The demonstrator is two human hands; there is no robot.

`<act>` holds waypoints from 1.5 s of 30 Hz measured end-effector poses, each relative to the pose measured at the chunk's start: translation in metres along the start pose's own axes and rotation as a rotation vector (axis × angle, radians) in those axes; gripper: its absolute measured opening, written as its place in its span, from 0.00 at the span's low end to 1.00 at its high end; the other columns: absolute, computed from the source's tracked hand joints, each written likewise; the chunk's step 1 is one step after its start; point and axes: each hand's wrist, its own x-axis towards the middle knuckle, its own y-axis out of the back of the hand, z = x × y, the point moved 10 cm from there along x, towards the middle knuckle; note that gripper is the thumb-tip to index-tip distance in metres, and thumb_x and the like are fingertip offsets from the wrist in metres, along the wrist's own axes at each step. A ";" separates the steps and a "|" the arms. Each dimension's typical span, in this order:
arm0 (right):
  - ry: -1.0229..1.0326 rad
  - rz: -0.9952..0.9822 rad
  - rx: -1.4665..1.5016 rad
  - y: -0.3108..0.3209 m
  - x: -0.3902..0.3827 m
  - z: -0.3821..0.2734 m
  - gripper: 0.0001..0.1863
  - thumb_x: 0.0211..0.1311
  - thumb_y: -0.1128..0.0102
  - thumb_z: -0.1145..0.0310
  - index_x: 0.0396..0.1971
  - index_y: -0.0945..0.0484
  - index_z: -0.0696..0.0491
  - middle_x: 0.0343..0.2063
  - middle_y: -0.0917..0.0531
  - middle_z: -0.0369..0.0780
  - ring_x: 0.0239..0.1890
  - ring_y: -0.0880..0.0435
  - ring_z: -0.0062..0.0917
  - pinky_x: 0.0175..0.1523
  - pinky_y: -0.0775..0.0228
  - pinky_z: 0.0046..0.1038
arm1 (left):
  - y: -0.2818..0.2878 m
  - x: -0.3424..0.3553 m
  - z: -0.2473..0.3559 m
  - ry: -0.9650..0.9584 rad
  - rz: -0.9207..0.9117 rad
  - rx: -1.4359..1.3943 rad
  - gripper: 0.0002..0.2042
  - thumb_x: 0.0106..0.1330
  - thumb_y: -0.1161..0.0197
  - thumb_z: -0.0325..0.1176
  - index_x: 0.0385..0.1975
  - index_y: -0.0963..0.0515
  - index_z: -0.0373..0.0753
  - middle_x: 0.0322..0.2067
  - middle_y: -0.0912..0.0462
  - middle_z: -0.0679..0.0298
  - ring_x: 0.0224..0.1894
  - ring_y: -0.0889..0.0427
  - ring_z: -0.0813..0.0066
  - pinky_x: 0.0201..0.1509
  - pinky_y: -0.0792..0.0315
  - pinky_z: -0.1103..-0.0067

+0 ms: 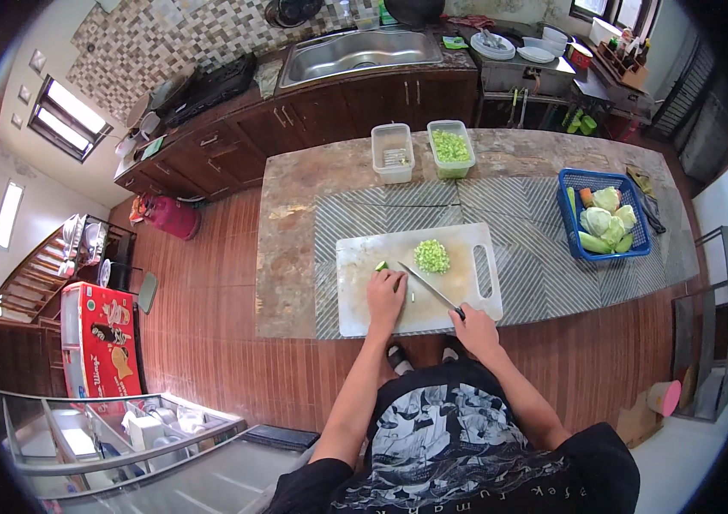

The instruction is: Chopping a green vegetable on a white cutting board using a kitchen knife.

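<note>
A white cutting board [359,313] lies before me with a heap of finely diced pale green vegetable [431,256] on it. My left hand [387,298] rests on the board's left half, its fingers bunched together over a green vegetable piece [382,265], only the end of which shows past the fingertips. In my right hand [475,326], at the board's lower right, is the black handle of a kitchen knife [431,286]. Its blade slants up and left, the tip just right of my left fingertips. A small pale scrap lies beneath the blade.
At the table's far side stand a nearly empty plastic container [393,154] and another filled with diced green vegetable [451,147]. A blue basket [608,257] of whole vegetables sits to the right, beside dark crumpled wrapping [647,200]. Beyond are a sink [362,58] and stacked plates [493,48].
</note>
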 end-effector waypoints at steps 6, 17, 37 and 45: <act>-0.014 -0.007 0.003 0.000 -0.002 0.005 0.21 0.72 0.44 0.52 0.32 0.22 0.58 0.23 0.17 0.55 0.30 0.17 0.56 0.37 0.26 0.54 | 0.010 -0.010 -0.005 0.043 0.130 -0.144 0.03 0.60 0.31 0.23 0.32 0.15 0.36 0.31 0.19 0.59 0.37 0.21 0.60 0.44 0.28 0.69; 0.005 0.009 -0.011 -0.003 -0.006 0.003 0.21 0.72 0.45 0.51 0.34 0.22 0.58 0.23 0.18 0.57 0.31 0.17 0.56 0.37 0.25 0.55 | 0.007 -0.009 -0.010 0.048 0.125 -0.087 0.03 0.57 0.31 0.23 0.30 0.15 0.36 0.29 0.20 0.58 0.35 0.22 0.58 0.43 0.27 0.68; 0.031 0.076 -0.097 -0.015 0.002 -0.019 0.19 0.72 0.42 0.54 0.33 0.24 0.57 0.20 0.19 0.56 0.26 0.17 0.57 0.30 0.25 0.54 | 0.011 -0.010 -0.003 0.031 0.158 -0.043 0.02 0.56 0.30 0.25 0.28 0.15 0.37 0.27 0.21 0.60 0.33 0.23 0.59 0.41 0.28 0.68; 0.057 0.067 -0.060 -0.012 0.000 -0.020 0.18 0.71 0.41 0.54 0.33 0.24 0.57 0.20 0.19 0.56 0.26 0.17 0.56 0.31 0.25 0.54 | 0.012 -0.011 -0.009 0.058 0.155 -0.067 0.02 0.56 0.29 0.25 0.28 0.14 0.37 0.26 0.22 0.60 0.33 0.23 0.59 0.41 0.29 0.68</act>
